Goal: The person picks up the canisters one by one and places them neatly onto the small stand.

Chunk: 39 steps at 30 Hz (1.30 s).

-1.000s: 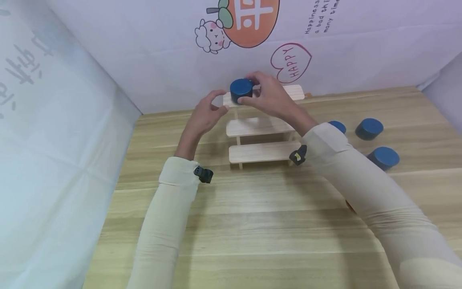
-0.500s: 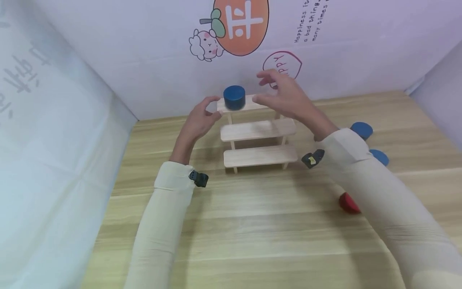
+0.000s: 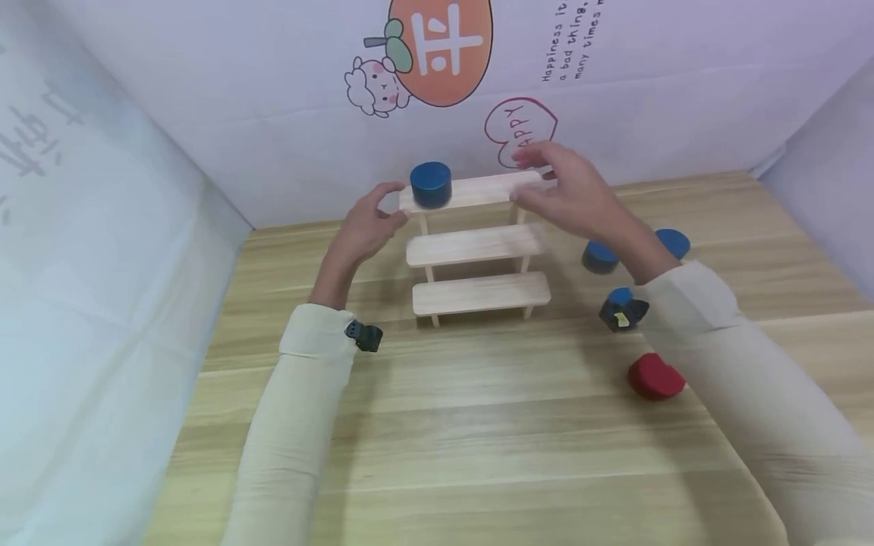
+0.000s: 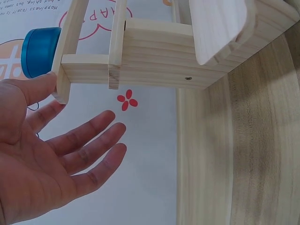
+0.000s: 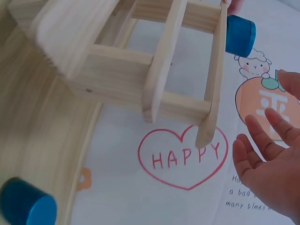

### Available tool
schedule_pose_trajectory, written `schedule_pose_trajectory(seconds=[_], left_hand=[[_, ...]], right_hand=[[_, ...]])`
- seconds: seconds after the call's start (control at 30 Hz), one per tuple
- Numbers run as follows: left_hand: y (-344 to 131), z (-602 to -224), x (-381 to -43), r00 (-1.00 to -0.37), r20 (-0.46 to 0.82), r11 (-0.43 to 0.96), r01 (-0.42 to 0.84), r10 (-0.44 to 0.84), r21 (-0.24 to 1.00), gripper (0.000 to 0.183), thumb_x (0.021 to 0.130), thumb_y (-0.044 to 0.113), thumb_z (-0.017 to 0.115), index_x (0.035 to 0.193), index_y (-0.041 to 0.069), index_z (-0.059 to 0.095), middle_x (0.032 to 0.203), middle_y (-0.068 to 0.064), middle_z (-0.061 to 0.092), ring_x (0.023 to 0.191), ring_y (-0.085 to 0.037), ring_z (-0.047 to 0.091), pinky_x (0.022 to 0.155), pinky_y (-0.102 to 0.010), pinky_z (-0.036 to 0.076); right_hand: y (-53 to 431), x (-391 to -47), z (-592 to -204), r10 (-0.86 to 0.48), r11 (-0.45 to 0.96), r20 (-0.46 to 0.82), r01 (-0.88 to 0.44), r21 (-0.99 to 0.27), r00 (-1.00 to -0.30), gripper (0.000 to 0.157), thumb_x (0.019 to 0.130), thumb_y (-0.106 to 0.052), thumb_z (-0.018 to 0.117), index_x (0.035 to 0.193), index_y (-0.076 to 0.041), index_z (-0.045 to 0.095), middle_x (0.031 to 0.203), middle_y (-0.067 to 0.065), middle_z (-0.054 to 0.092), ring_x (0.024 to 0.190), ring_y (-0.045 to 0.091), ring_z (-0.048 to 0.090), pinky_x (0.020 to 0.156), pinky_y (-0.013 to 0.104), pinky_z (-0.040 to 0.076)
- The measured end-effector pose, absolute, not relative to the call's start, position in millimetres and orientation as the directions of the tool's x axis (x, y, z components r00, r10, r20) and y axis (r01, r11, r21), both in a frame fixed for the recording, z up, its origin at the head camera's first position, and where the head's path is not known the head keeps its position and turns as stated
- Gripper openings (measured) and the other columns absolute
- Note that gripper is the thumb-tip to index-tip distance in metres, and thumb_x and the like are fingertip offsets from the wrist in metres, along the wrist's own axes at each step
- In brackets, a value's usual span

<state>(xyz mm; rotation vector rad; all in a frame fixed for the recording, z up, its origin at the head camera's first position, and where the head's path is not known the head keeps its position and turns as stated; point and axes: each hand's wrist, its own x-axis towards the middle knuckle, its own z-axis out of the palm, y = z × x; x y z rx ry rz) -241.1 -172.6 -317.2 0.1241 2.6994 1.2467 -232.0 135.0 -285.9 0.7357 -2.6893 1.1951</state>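
Note:
A three-step wooden display stand (image 3: 478, 244) stands against the back wall. A round blue cylinder (image 3: 432, 189) sits at the left end of its top step, its side showing a rim line in the left wrist view. My left hand (image 3: 363, 229) pinches that end of the top step between thumb and index finger, close beside the cylinder. The other fingers of the left hand (image 4: 75, 168) are spread loose. Near the right end of the top step is my right hand (image 3: 576, 193), fingers relaxed and holding nothing. The right wrist view shows the right hand (image 5: 274, 173) apart from the stand.
Right of the stand are more blue cylinders (image 3: 601, 259), one partly behind the right wrist's camera (image 3: 624, 315). Nearer the front lies a red round piece (image 3: 655, 378), partly covered by the right sleeve. White printed cloth (image 3: 293, 144) borders the wooden table behind and at the sides.
My right hand has let go of the blue cylinder on the top step and moved right. My left hand has stayed at the stand's left end. The head view has shifted slightly.

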Motion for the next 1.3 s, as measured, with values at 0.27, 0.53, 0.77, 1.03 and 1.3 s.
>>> schedule_pose_trajectory(seconds=[0.27, 0.53, 0.77, 1.03, 1.3], left_hand=[[-170.8, -314.3, -239.1, -0.981, -0.135, 0.651, -0.014, 0.137, 0.759, 0.056, 0.103, 0.028, 0.055, 0.155, 0.025, 0.036, 0.130, -0.017, 0.059, 0.111, -0.033, 0.061, 0.087, -0.047, 0.048], [-170.1, -313.3, -238.9, -0.983, -0.132, 0.634, -0.019, 0.131, 0.773, 0.055, 0.103, 0.025, 0.055, 0.155, 0.025, 0.036, 0.124, -0.015, 0.062, 0.110, -0.036, 0.061, 0.083, -0.044, 0.048], [-168.7, -313.0, -238.2, -0.981, -0.150, 0.643, -0.034, 0.126, 0.765, 0.056, 0.103, 0.025, 0.054, 0.156, 0.024, 0.035, 0.123, -0.016, 0.064, 0.109, -0.035, 0.061, 0.085, -0.045, 0.048], [-166.6, -314.4, -239.5, -0.981, -0.144, 0.629, -0.030, 0.132, 0.777, 0.056, 0.103, 0.025, 0.053, 0.156, 0.024, 0.035, 0.122, -0.018, 0.063, 0.108, -0.035, 0.062, 0.085, -0.045, 0.048], [-168.7, -316.7, -236.3, -0.978, -0.151, 0.575, -0.040, 0.146, 0.817, 0.057, 0.102, 0.023, 0.053, 0.156, 0.023, 0.033, 0.121, -0.022, 0.062, 0.109, -0.039, 0.061, 0.087, -0.046, 0.049]], right_hand=[[163.9, -214.1, -295.1, -0.353, 0.593, 0.235, -0.411, -0.692, -0.906, 0.062, 0.095, -0.022, 0.068, 0.148, -0.004, 0.042, 0.138, 0.018, 0.053, 0.129, 0.035, 0.047, 0.105, 0.053, 0.038], [193.6, -194.6, -303.3, -0.331, 0.614, 0.217, -0.385, -0.690, -0.918, 0.061, 0.097, -0.024, 0.065, 0.149, -0.003, 0.040, 0.143, 0.018, 0.050, 0.130, 0.036, 0.045, 0.103, 0.056, 0.037], [216.1, -178.5, -315.9, -0.357, 0.627, 0.202, -0.394, -0.672, -0.912, 0.059, 0.098, -0.016, 0.066, 0.149, -0.001, 0.039, 0.141, 0.021, 0.051, 0.128, 0.037, 0.046, 0.101, 0.058, 0.039], [241.3, -163.5, -328.8, -0.370, 0.603, 0.250, -0.436, -0.668, -0.895, 0.063, 0.094, -0.006, 0.068, 0.150, -0.006, 0.038, 0.137, 0.018, 0.053, 0.124, 0.032, 0.049, 0.093, 0.021, 0.037], [263.4, -141.7, -342.6, -0.311, 0.618, 0.153, -0.322, -0.717, -0.938, 0.059, 0.097, -0.018, 0.067, 0.149, -0.011, 0.042, 0.141, 0.015, 0.051, 0.123, 0.028, 0.048, 0.092, 0.012, 0.033]])
